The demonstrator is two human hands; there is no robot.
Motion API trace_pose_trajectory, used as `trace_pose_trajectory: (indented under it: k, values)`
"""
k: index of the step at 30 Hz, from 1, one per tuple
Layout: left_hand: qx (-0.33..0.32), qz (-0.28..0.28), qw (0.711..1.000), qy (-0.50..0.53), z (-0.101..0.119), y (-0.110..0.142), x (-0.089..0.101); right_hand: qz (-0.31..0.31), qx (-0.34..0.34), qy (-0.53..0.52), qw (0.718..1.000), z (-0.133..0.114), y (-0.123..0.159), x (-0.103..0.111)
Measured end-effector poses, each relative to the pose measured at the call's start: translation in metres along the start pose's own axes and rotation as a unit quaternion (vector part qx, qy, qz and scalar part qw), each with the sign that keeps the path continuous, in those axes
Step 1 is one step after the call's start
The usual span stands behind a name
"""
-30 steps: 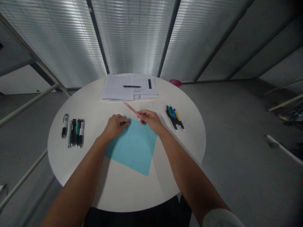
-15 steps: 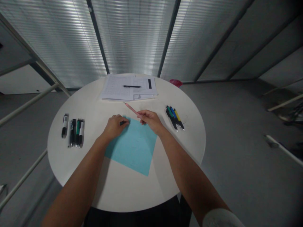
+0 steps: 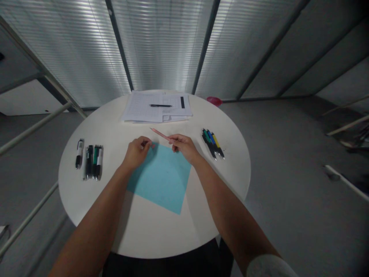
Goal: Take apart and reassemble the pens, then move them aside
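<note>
A pink pencil [image 3: 160, 134] is held in my right hand [image 3: 183, 146], its dark point aimed up and to the left, above the table. Under both hands lies a sheet of light blue paper [image 3: 161, 177], turned at an angle. My left hand [image 3: 138, 153] is at the paper's far left corner, thumb and forefinger brought together in a pinch. Whether anything small sits between those fingertips I cannot make out.
On the round white table [image 3: 161, 238], several pens [image 3: 94, 161] lie in a row at the left beside a single pen [image 3: 79, 154]. More pens [image 3: 212, 143] are bunched at the right. Printed papers [image 3: 144, 107] carry a black pen [image 3: 160, 105] at the back.
My left hand has drawn back slightly left and up, its fingers curling; the dark patch at its fingertips no longer shows. The pencil's tip has dipped slightly in my right hand.
</note>
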State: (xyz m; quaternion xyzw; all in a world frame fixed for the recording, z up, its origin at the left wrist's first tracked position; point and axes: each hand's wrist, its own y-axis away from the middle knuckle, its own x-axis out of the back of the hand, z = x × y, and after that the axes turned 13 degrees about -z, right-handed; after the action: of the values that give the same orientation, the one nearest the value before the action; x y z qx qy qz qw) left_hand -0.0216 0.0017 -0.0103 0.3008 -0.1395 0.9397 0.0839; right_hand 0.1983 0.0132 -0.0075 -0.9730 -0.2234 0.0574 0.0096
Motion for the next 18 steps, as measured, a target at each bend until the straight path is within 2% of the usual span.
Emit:
trace_pose_trajectory:
  k: [3, 7, 12, 18]
  values:
    - [0.021, 0.035, 0.994, 0.105, 0.002, -0.002, -0.001, 0.001, 0.002, -0.002, 1.0, 0.002, -0.001, 0.001]
    - [0.068, 0.063, 0.968, 0.231, 0.006, -0.004, -0.001, -0.002, 0.001, -0.014, 1.0, 0.005, -0.002, 0.003]
    - [0.093, 0.066, 0.914, 0.389, 0.012, -0.005, 0.002, -0.006, 0.005, -0.024, 1.0, 0.004, -0.002, 0.002]
    - [0.088, 0.044, 0.856, 0.507, 0.018, -0.005, 0.005, -0.006, -0.006, -0.007, 1.0, 0.002, -0.001, 0.001]
